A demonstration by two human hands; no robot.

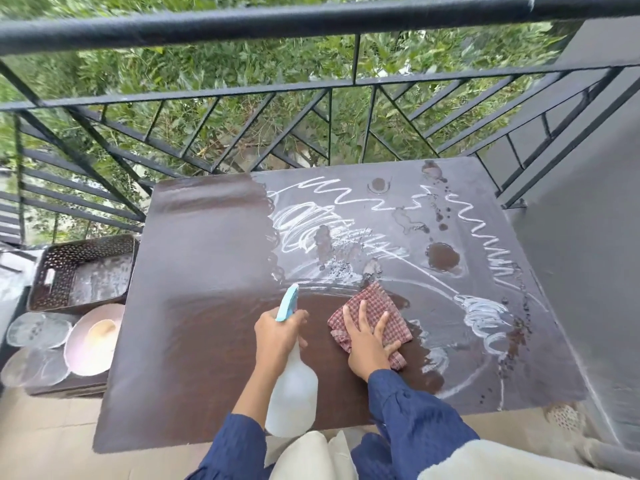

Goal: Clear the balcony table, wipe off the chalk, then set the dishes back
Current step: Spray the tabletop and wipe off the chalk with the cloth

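Checked cloth [372, 315] pressed flat on the table [207, 237] under the spread right hand [369, 344]; left hand [278, 336] grips the spray bottle [292, 386] just beside it. Chalk [311, 223] remains beyond and right of the fingertips: sweep outward in overlapping strokes, likely re-wetting first
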